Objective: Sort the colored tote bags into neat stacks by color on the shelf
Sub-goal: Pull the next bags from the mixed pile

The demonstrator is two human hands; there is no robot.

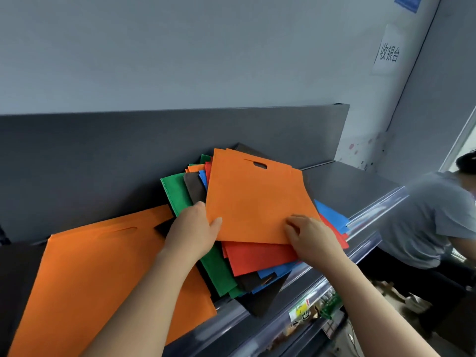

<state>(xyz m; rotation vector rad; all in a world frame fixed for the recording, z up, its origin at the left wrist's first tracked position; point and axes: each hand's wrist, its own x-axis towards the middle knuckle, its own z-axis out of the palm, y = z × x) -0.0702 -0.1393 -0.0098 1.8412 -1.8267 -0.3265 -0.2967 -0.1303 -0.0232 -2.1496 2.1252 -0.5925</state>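
A white paper sign with black characters (389, 51) hangs on the pale grey wall (180, 47). Just above it is the corner of a blue placard (407, 2). Well below it a person in a grey T-shirt (432, 220) bends forward, and lower still lie green-and-yellow packaged goods (316, 309).

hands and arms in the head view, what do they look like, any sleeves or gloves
Left hand and right hand are bare: no gloves, rings or watch in view. Left forearm and right forearm are bare too, with no sleeve showing down to the frame edge.
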